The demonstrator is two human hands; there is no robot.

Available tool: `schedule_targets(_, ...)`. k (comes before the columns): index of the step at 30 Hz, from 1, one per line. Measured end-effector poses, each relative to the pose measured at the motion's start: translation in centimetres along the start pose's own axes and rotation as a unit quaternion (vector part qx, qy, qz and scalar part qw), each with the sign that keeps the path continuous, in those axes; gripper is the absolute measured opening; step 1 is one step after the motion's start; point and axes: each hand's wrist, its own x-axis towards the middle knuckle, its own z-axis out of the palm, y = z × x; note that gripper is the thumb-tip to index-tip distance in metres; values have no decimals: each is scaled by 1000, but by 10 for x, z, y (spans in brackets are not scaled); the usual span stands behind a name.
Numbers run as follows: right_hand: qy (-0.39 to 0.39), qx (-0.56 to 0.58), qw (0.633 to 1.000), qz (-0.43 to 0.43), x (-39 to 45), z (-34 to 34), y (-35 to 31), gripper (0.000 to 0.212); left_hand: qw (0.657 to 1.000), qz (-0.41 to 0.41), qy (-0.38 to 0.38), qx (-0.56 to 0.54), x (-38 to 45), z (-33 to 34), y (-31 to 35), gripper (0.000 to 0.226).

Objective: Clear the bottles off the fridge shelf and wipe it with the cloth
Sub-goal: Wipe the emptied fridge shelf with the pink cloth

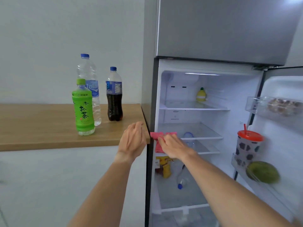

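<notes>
Three bottles stand on the wooden counter (41, 128): a green tea bottle (82, 108), a tall clear water bottle (91, 89) behind it, and a dark cola bottle (114, 97). The fridge is open. My right hand (173, 147) presses a pink cloth (158, 141) onto the left front of the middle glass shelf (201, 133). My left hand (133, 140) rests over the counter's corner beside the fridge, holding nothing. A clear bottle (188, 136) shows through the shelf glass.
A yellow lemon-shaped container (201, 95) sits on the upper shelf. Below lie a clear bottle with a blue cap (182, 177) and yellow packets (164, 166). The open door at right holds a patterned cup with an orange lid (247, 146) and a green fruit (262, 172).
</notes>
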Motion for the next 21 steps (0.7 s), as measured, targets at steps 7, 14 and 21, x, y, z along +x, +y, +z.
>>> schedule_targets(7,8,-26,994,108,14,-10,106,46,990,27,-100,-98,27,80,47,29)
schedule_targets(14,53,-105,975,191,76,5,218,47,982,-11,-189,-21,86,201,58,29)
schedule_targets(21,44,0,956,289,179,27,332,48,938,-137,-275,159,165,306,1,50)
